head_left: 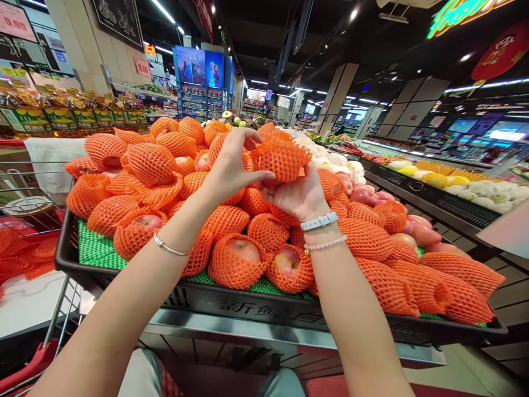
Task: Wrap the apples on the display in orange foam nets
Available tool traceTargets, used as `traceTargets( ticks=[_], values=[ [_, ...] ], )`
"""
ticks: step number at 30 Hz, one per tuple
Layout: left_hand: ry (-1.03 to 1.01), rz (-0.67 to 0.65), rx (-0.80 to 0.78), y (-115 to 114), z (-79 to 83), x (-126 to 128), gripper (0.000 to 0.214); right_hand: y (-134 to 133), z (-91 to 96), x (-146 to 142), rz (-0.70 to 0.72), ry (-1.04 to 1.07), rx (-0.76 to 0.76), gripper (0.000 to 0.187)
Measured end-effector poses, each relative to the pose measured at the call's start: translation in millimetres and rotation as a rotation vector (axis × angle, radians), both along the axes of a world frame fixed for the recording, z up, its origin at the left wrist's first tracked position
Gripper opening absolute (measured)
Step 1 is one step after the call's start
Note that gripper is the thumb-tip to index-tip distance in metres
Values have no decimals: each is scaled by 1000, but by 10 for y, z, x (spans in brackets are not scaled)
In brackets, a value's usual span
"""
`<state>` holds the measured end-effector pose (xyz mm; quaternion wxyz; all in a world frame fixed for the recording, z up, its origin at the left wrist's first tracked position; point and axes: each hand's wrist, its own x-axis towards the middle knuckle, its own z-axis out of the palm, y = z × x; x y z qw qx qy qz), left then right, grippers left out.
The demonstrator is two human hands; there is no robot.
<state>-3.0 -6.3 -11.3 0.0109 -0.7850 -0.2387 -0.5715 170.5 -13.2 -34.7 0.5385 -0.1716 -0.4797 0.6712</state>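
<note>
My right hand (pixel 298 194) cups a red apple from below, and an orange foam net sleeve (pixel 281 157) covers the apple's top. My left hand (pixel 230 165) pinches the left edge of that sleeve with thumb and fingers. Both hands hover above a heap of apples in orange foam nets (pixel 231 242). The heap lies on green matting in a black display tray (pixel 256 309). My left wrist carries a thin bangle. A white strap and a bead bracelet ring my right wrist.
A shopping cart (pixel 28 220) holding more orange nets stands at the left. To the right, a long counter (pixel 433 198) shows bare red apples, white-netted fruit and yellow fruit. Bottles line shelves at the back left. An aisle runs along the right.
</note>
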Motion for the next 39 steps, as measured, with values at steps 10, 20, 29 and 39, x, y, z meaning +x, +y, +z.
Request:
traceTargets(
  ticks=[10, 20, 29, 39],
  values=[
    [68, 132, 57, 51, -11, -39, 44, -94, 19, -65, 17, 84, -86, 54],
    [218, 98, 212, -77, -3, -9, 26, -235, 125, -91, 57, 256, -254, 45],
    [271, 52, 221, -93, -8, 44, 22, -264, 140, -119, 34, 318, -232, 48],
    [427, -55, 266, -184, 4, 36, 9, -154, 142, -7, -90, 383, -168, 41]
  ],
)
